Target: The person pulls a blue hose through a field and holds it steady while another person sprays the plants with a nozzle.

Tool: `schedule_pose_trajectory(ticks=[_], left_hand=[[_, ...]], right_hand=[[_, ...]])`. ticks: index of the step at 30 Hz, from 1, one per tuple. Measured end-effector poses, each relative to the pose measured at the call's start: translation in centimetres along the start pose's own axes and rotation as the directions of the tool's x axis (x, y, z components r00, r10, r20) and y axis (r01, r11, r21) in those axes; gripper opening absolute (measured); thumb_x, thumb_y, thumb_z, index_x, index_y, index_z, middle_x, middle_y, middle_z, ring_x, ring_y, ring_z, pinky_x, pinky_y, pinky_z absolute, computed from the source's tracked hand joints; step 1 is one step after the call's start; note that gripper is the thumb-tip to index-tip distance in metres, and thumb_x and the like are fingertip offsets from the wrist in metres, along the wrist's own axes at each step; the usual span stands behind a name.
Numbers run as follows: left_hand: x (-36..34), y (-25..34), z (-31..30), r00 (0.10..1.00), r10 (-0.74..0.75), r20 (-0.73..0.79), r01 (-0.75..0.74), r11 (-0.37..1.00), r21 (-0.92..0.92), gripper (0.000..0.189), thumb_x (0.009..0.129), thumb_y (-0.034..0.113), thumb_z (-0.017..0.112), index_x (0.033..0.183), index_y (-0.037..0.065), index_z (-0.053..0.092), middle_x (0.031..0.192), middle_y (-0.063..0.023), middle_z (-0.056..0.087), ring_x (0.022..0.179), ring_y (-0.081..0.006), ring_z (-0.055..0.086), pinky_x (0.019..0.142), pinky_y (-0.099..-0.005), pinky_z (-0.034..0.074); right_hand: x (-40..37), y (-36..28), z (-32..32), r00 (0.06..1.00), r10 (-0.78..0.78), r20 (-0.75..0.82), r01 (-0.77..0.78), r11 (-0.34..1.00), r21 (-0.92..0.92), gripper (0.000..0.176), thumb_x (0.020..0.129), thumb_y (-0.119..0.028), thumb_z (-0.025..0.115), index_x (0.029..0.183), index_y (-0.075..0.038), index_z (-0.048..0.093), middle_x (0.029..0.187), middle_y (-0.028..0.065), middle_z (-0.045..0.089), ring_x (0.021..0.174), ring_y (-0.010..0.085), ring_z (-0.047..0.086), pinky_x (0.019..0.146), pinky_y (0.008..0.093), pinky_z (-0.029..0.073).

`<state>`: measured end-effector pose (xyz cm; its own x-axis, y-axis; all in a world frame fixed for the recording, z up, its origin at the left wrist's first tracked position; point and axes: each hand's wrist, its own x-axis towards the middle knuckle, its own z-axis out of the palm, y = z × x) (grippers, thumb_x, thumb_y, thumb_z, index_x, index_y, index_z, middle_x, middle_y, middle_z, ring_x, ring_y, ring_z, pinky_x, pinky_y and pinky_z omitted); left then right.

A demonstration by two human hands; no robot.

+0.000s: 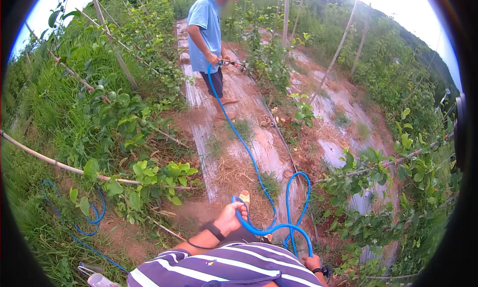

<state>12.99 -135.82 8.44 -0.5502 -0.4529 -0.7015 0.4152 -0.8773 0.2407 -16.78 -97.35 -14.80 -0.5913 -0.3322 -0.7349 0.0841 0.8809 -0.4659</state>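
My left hand [230, 218], with a dark band at the wrist, is closed around a blue hose [255, 231] in front of my striped shirt. Lower and to the right, my right hand [312, 262] has its fingers wrapped on another stretch of that hose; part of this hand is cut off by my shirt. Between and beyond my hands the hose bends into a tall loop. From there it runs along the ground and up to a person [205, 38] in a blue shirt and red cap, who grips a spray nozzle [233, 63] at its end.
Pale plastic sheeting [201, 152] and dry straw cover the path. Leafy plants on poles line both sides. A bamboo pole [64, 165] crosses at the left, and a leafy branch [398, 160] reaches in at the right. More blue hose [92, 220] lies in grass at the lower left.
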Motion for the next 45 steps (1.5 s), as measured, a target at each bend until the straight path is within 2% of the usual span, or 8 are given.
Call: schedule_pose_trajectory(ticks=[1,2,6,8,11,21,34,45], left_hand=[[-0.2,-0.2,-0.3,0.999,0.015,-0.030,-0.015,1.000,-0.014,0.011,0.088,0.015,0.049,0.081,0.007,0.052,0.068,-0.0009,0.051,0.061,-0.0137,0.049,0.057,-0.0268,0.043],[0.3,-0.4,-1.4,1.000,0.024,-0.016,-0.025,0.999,-0.024,0.010,0.087,0.015,0.048,0.081,0.008,0.051,0.068,0.0001,0.051,0.061,-0.0131,0.048,0.057,-0.0263,0.043],[0.2,0.1,-3.0,0.999,0.007,-0.034,-0.010,0.997,-0.082,0.013,0.087,0.015,0.049,0.076,0.009,0.051,0.067,-0.0014,0.052,0.062,-0.0148,0.050,0.057,-0.0286,0.043],[0.7,0.5,-3.9,0.998,0.020,-0.059,-0.024,0.997,-0.076,0.013,0.087,0.015,0.049,0.075,0.009,0.051,0.067,-0.0018,0.052,0.062,-0.0153,0.050,0.057,-0.0292,0.043],[0.6,1.1,-3.6,0.995,0.047,-0.090,-0.054,0.996,-0.069,0.014,0.087,0.015,0.050,0.073,0.009,0.050,0.066,-0.0018,0.052,0.061,-0.0158,0.049,0.058,-0.0297,0.043],[1.1,1.2,-3.0,0.993,0.027,-0.114,-0.035,0.997,-0.074,0.015,0.087,0.016,0.051,0.074,0.009,0.049,0.067,-0.0015,0.051,0.061,-0.0159,0.048,0.058,-0.0295,0.041],[1.0,0.6,-2.5,0.994,0.028,-0.110,-0.031,0.999,-0.027,0.016,0.087,0.016,0.051,0.072,0.009,0.050,0.066,-0.0015,0.050,0.062,-0.0161,0.049,0.059,-0.0298,0.042],[1.0,-0.2,-1.8,0.997,0.012,-0.070,-0.015,0.999,-0.036,0.016,0.087,0.016,0.050,0.073,0.009,0.050,0.066,-0.0020,0.051,0.062,-0.0165,0.049,0.059,-0.0303,0.042]], right_hand=[[-5.1,-6.0,-1.3,0.996,0.085,0.041,-0.090,0.985,0.146,0.019,0.073,-0.009,0.073,0.072,0.003,0.059,0.057,0.0103,0.057,0.046,0.0204,0.056,0.045,0.0360,0.044],[-1.6,-2.6,-0.6,0.999,0.042,0.034,-0.046,0.988,0.150,0.015,0.075,-0.005,0.070,0.074,0.002,0.057,0.055,0.0096,0.054,0.045,0.0204,0.054,0.042,0.0356,0.041],[-1.2,-2.6,-0.4,1.000,0.026,-0.009,-0.025,0.990,0.141,0.015,0.074,-0.006,0.068,0.066,0.002,0.059,0.052,0.0090,0.055,0.040,0.0197,0.053,0.037,0.0347,0.040],[-4.7,-6.7,-0.7,0.989,-0.143,-0.045,0.140,0.989,-0.055,0.013,0.073,-0.007,0.068,0.068,0.002,0.059,0.052,0.0091,0.055,0.041,0.0199,0.054,0.038,0.0349,0.041],[-7.2,-10.0,-0.4,0.998,-0.060,-0.023,0.059,0.997,-0.049,0.012,0.073,-0.007,0.069,0.070,0.001,0.060,0.053,0.0093,0.056,0.042,0.0198,0.054,0.039,0.0348,0.041],[0.5,-5.9,1.4,0.998,-0.051,0.045,0.043,0.986,0.160,0.013,0.075,-0.005,0.066,0.069,0.002,0.056,0.052,0.0105,0.054,0.041,0.0215,0.055,0.038,0.0374,0.043],[-3.3,-7.0,1.0,0.999,0.002,0.047,-0.002,1.000,0.007,0.019,0.076,-0.010,0.071,0.067,0.004,0.059,0.055,0.0105,0.059,0.048,0.0199,0.059,0.045,0.0349,0.046],[-1.4,-4.5,1.0,0.999,0.027,0.047,-0.032,0.994,0.109,0.014,0.078,-0.006,0.068,0.072,0.002,0.058,0.056,0.0102,0.057,0.045,0.0200,0.057,0.043,0.0350,0.044]])
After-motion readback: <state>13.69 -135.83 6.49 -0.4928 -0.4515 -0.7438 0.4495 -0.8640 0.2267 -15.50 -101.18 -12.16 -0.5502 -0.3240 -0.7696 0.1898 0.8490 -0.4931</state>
